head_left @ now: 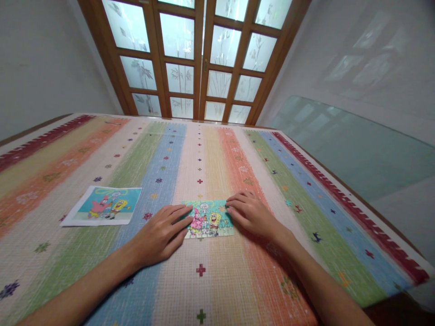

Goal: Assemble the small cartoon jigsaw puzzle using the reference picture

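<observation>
A small assembled cartoon jigsaw puzzle [208, 219] lies flat on the striped rug [217, 280] in front of me. My left hand [162, 235] rests flat beside the puzzle's left edge, fingers stretched out and touching it. My right hand [249, 213] lies flat at the puzzle's right edge, fingers extended and touching its upper right corner. Neither hand holds anything.
A printed picture sheet [103, 206] with the same cartoon figures lies on the rug to the left. Wooden doors with frosted glass panes [200, 59] stand beyond the rug's far edge. A pale wall [356, 90] runs along the right.
</observation>
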Tool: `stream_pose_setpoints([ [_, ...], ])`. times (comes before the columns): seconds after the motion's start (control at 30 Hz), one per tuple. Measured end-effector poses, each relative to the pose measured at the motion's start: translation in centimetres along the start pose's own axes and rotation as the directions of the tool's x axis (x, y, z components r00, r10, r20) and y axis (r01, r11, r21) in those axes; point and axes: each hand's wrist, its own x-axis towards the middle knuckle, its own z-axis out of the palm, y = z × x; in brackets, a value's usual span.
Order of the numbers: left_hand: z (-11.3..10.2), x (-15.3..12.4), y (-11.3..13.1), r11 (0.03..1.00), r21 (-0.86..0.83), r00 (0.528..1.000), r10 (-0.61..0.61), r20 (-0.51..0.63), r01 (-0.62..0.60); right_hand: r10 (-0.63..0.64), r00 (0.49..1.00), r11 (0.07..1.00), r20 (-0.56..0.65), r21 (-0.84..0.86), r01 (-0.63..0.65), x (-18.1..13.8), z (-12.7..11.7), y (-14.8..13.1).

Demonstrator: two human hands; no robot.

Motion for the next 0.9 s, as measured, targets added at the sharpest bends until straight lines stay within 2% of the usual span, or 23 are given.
stream_pose_setpoints([
  [0.33, 0.0, -0.1, -0.1, 0.999, -0.043, 0.999, -0.026, 0.03, 0.028, 0.025, 0.994, 0.998, 0.105, 0.053, -0.03, -0.4, -1.3, 0.2],
  [0.53, -0.3, -0.1, 0.1, 0.974, -0.124, 0.981, -0.185, 0.05, 0.19, 0.045, 0.993, 0.996, 0.105, 0.074, -0.053, -0.5, -1.1, 0.1],
  [0.7, -0.3, -0.3, -0.3, 0.943, -0.094, 0.946, -0.322, -0.014, 0.32, 0.036, 0.994, 0.997, 0.099, 0.071, -0.043, -0.6, -1.3, 0.1],
  [0.9, 0.1, -0.3, -0.5, 0.945, -0.05, 0.946, -0.324, -0.003, 0.323, 0.034, 0.991, 0.993, 0.128, 0.108, -0.048, -0.9, -1.5, 0.2],
])
